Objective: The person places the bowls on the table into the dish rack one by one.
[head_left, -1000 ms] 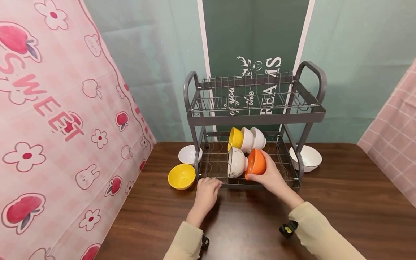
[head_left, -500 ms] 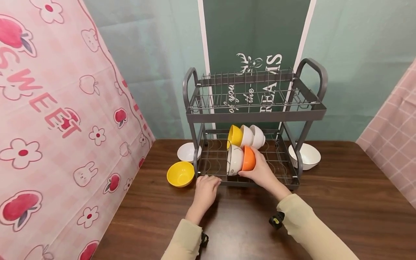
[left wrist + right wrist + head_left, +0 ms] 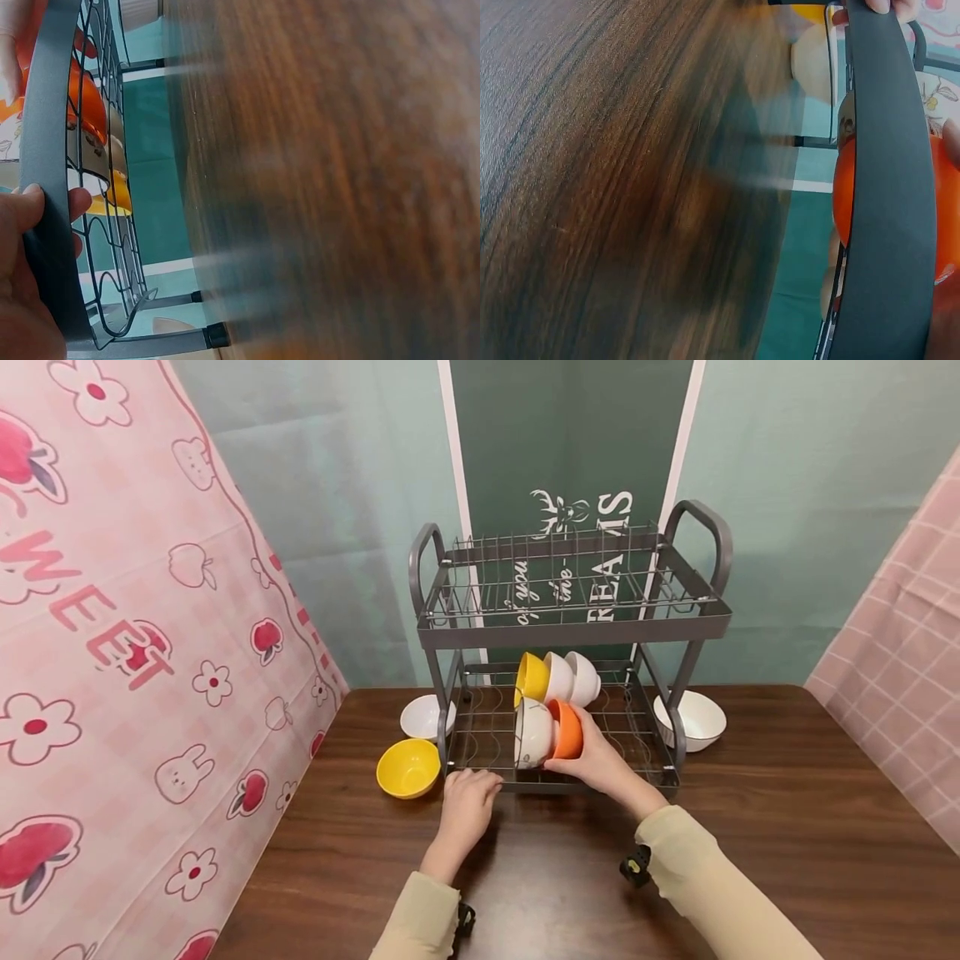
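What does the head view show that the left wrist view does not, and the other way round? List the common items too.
Only the head view: the upper shelf, the pink curtain and the white lettering behind the rack.

Only the left wrist view: the fingertips of the left hand past the lower edge of the front rail.

Both: that hand gripping the rail, the right hand holding the orange bowl next to the patterned white bowl, and the wooden table.
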Tool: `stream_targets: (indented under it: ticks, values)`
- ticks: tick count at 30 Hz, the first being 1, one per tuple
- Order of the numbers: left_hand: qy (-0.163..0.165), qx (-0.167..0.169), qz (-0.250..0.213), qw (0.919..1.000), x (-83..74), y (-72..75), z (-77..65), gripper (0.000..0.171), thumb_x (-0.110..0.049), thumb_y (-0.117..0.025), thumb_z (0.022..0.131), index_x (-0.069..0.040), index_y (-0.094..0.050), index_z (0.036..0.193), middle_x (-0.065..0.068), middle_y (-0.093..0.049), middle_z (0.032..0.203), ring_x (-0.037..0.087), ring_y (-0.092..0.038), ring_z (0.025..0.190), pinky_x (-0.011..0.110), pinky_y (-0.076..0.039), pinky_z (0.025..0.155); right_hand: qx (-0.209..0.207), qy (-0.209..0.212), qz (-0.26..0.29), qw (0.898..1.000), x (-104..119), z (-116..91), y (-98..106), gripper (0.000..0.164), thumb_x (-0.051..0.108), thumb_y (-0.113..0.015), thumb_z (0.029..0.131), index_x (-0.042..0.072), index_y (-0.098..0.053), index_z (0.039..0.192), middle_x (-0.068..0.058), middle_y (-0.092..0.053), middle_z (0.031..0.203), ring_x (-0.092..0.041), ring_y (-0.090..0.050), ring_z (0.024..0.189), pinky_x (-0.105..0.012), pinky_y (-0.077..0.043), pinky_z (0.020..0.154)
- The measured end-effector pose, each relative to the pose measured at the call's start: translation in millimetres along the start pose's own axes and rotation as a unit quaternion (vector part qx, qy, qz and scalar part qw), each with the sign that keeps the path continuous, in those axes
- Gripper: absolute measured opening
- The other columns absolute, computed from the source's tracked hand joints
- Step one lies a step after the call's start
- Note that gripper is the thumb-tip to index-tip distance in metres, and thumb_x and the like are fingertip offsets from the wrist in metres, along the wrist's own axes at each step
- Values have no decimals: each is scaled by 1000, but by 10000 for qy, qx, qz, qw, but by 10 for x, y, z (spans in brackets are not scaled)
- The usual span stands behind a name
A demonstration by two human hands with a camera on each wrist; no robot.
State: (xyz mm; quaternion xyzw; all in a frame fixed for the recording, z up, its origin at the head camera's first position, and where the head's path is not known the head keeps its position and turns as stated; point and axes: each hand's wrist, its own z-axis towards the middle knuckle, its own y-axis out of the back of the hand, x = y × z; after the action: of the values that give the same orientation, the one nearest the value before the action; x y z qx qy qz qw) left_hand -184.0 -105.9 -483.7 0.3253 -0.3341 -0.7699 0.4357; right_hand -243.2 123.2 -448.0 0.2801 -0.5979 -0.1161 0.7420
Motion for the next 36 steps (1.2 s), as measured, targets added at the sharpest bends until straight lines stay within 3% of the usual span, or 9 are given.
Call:
stream_targets:
  ticks: [6,14,18,23,30,36]
  values:
    - [54,121,-53,9999,2,9,-18,7,-18,-63,86,-19,-70,87,-8,-70,84,14,-60,81,33,-39,81,-170,15,-274,9995,5,-43,16,110,41,-79,68,11,-9,148,-17,-26,146,-36,-39,125,-55,-32,105]
    - [57,232,-16,9997,3,23,-15,8,-17,-62,86,-19,-70,88,-9,-70,84,13,-60,80,32,-38,81,-477,-71,-1274,9907,-2,-262,108,107,59,-68,72,13,-8,149,-19,-17,153,-42,-27,135,-61,-29,102]
    - [29,270,35,9996,13,43,6,9,-17,-62,87,-20,-70,88,-9,-71,84,12,-58,77,31,-38,78,-644,43,-1527,9862,-26,-377,129,102,55,-67,76,13,-10,149,-19,-16,153,-42,-24,137,-61,-28,103]
    - [-15,497,52,9988,25,37,9,9,-22,-62,87,-22,-70,92,-10,-70,88,12,-58,79,31,-38,79,-826,340,-1817,9793,-80,-532,113,90,47,-67,79,7,-22,146,-21,-24,149,-41,-29,134,-59,-29,104]
    - [-144,1094,163,9938,35,44,-19,25,-29,-66,84,-21,-64,108,-7,-67,103,15,-57,93,36,-36,88,-1009,791,-2637,9560,-190,-737,23,72,43,-67,80,3,-43,135,-19,-45,139,-37,-40,129,-58,-26,105]
    - [-187,1479,63,9888,30,165,-37,33,-28,-64,86,-19,-60,117,-3,-64,112,18,-56,104,40,-36,95,-1311,1048,-3134,9347,-299,-872,-37,65,43,-69,76,6,-53,127,-16,-50,134,-36,-39,129,-59,-25,104]
